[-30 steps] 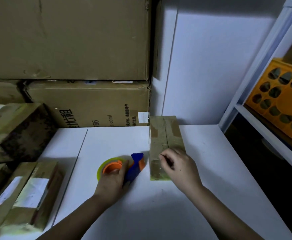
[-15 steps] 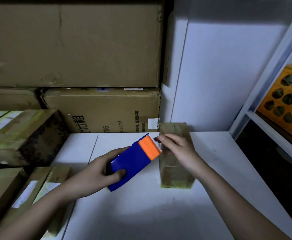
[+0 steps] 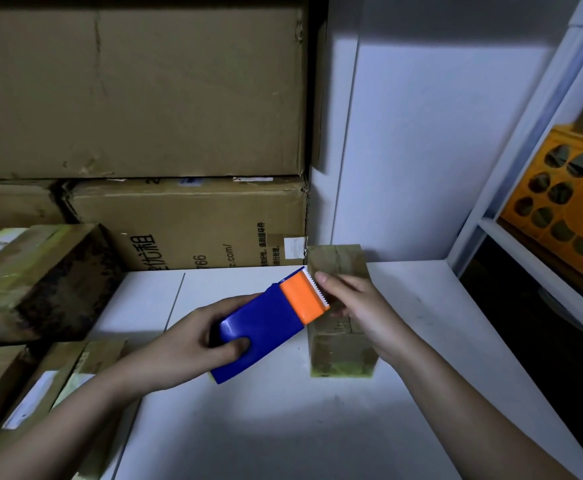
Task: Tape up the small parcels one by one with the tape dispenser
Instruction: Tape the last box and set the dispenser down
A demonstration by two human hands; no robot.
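Blue-and-orange tape dispenser (image 3: 272, 319), gripped in the left hand (image 3: 193, 344), is held just left of the small parcel (image 3: 342, 344), its toothed edge toward the parcel. The parcel lies on the white bench (image 3: 283, 427). The right hand (image 3: 355, 306), over the parcel, pinches at the dispenser's toothed edge; the tape itself cannot be made out.

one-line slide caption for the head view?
Left hand grips tape dispenser; right hand reaches its toothed edge above small parcel.

Large cardboard cartons (image 3: 137, 88) stacked behind the white table (image 3: 283, 427); orange crate (image 3: 567, 202) on shelving at right.
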